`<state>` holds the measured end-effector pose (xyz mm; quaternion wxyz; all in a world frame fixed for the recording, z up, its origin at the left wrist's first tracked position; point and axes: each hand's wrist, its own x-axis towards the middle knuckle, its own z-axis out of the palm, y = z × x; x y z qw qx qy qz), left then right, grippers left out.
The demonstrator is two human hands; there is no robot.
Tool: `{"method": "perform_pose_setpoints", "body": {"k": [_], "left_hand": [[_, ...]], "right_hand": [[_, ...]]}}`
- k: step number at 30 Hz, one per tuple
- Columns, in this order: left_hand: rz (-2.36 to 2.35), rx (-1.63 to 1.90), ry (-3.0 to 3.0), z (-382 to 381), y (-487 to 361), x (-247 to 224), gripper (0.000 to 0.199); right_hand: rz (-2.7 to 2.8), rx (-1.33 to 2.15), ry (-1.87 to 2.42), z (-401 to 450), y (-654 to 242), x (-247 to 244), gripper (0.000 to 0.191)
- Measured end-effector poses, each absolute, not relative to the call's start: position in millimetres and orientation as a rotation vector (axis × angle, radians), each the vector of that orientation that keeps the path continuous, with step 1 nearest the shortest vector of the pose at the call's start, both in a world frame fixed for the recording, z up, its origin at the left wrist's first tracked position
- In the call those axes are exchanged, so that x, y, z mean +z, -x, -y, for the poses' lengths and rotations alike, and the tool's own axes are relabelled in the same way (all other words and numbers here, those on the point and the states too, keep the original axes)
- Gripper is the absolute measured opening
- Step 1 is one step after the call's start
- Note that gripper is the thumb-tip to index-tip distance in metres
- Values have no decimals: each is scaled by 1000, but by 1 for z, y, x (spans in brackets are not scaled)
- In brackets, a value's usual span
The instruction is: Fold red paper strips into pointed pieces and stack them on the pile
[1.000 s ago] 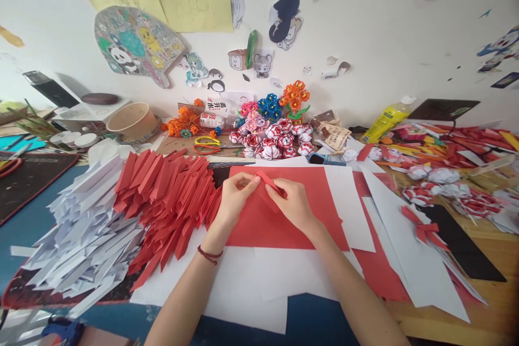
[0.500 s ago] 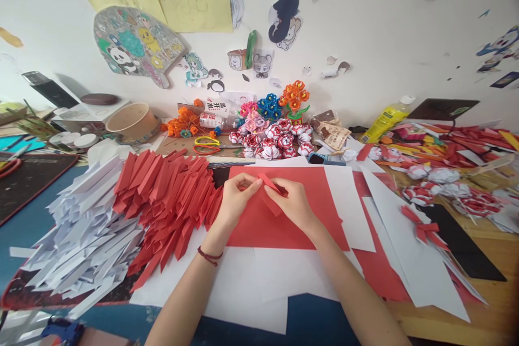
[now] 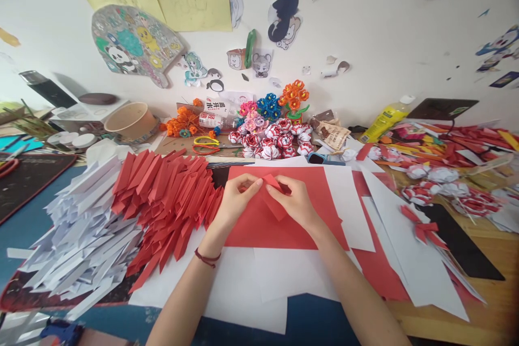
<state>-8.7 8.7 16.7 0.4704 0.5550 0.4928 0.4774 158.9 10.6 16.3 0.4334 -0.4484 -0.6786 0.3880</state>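
Observation:
A small folded red paper strip (image 3: 275, 206) is held slantwise over a large red sheet (image 3: 247, 230). My right hand (image 3: 295, 200) pinches the strip between thumb and fingers. My left hand (image 3: 239, 194) is closed at the strip's upper left end, thumb and index fingertip pressed together at its edge. White sheets (image 3: 243, 286) lie beneath the red one. To the left of my left hand is a heap of folded red strips (image 3: 170, 200), and beyond it a heap of white strips (image 3: 85, 227).
Red-and-white paper flowers (image 3: 270, 146), yellow-handled scissors (image 3: 206, 145) and a round tub (image 3: 130, 120) stand along the back. A yellow bottle (image 3: 385, 120) is at the back right. White sheets, a red bow (image 3: 424, 227) and a black mat (image 3: 466, 248) lie on the right.
The red strip shows its upper part wider and flatter between my hands, and its lower end has shifted slightly right. Both hands stay in nearly the same place.

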Motion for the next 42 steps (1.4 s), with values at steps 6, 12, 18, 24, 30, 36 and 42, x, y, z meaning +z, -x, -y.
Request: {"method": "perform_pose_setpoints", "body": {"k": [6,12,18,24,30,36,42], "left_hand": [[-1180,1173,-1349,-9,11,15,24],[-1223,1230,-1420,-8,8,17,25],[-1252,1284,-1399,-6,3,13,27],[-1297,1315,-1405,-4,-1,10,25],[-1259,1235,-1492,-6,4,18,26],[-1306,1248,-1554,-4,4,22,25],[-1332,1271,-1665,-2,3,24,27]], "right_hand": [[1678,964,1123,-10,-158,17,25],[1649,968,1129,-9,-156,19,30],[1638,980,1145,-8,-156,19,32],[1634,974,1138,-7,-156,21,29],[1660,970,1143,-7,-157,23,31],[1713,957,1166,-7,-157,20,36],[1714,927,1170,-8,-157,19,37]]}}
